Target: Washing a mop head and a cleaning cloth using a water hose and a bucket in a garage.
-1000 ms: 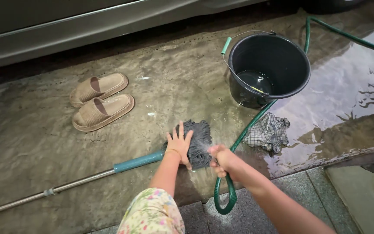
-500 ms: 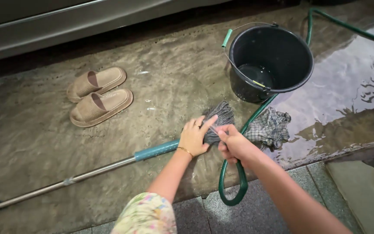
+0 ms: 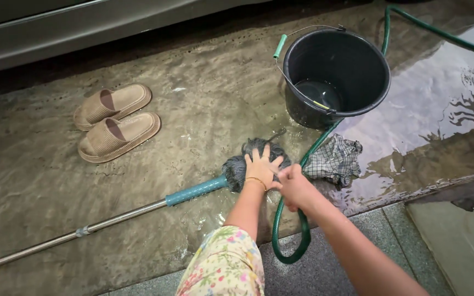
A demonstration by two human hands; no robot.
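Note:
A mop lies on the wet concrete, its metal and teal handle [image 3: 193, 191] running left from a grey stringy mop head [image 3: 242, 162]. My left hand [image 3: 261, 167] presses flat on the mop head with fingers spread; a thin bracelet circles the wrist. My right hand [image 3: 293, 185] is just right of it, blurred, fingers closed at the mop head's edge beside the green hose [image 3: 308, 156]. What it grips is unclear.
A black bucket [image 3: 379, 87] with a little water stands at the upper right. A checked rag [image 3: 336, 160] lies below it. Two tan slippers [image 3: 115, 121] sit at the left. A puddle [image 3: 440, 120] covers the right. A vehicle's lower body [image 3: 83, 27] runs along the top.
The view has shifted, so the mop and bucket sit differently in frame. My left hand went from gripping the mop head to lying flat on it; my right hand moved in close.

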